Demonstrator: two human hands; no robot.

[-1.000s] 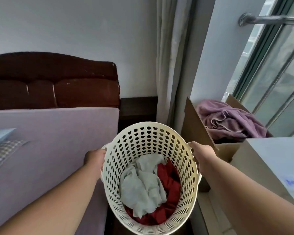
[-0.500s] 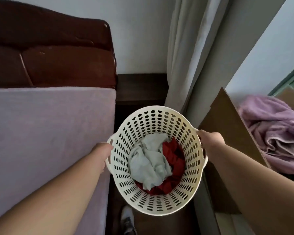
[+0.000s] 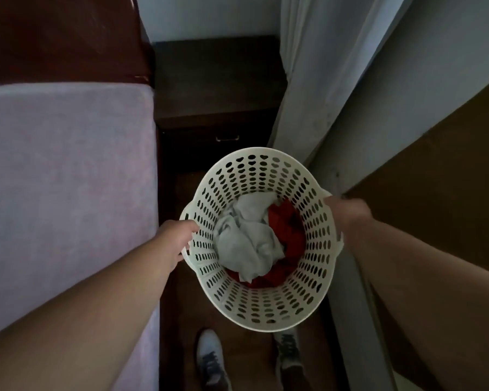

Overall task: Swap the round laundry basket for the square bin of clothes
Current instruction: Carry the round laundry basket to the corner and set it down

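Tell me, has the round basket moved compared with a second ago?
Yes. The round basket has gone down: earlier its rim overlapped the dark nightstand, and now it sits low in front of it, near the shoes.

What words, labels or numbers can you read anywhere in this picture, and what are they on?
None: no readable text shows anywhere.
The round laundry basket has only heart-shaped holes, no label.
The clothes inside it show no print.
The shoes are too dark and blurred to tell any brand.
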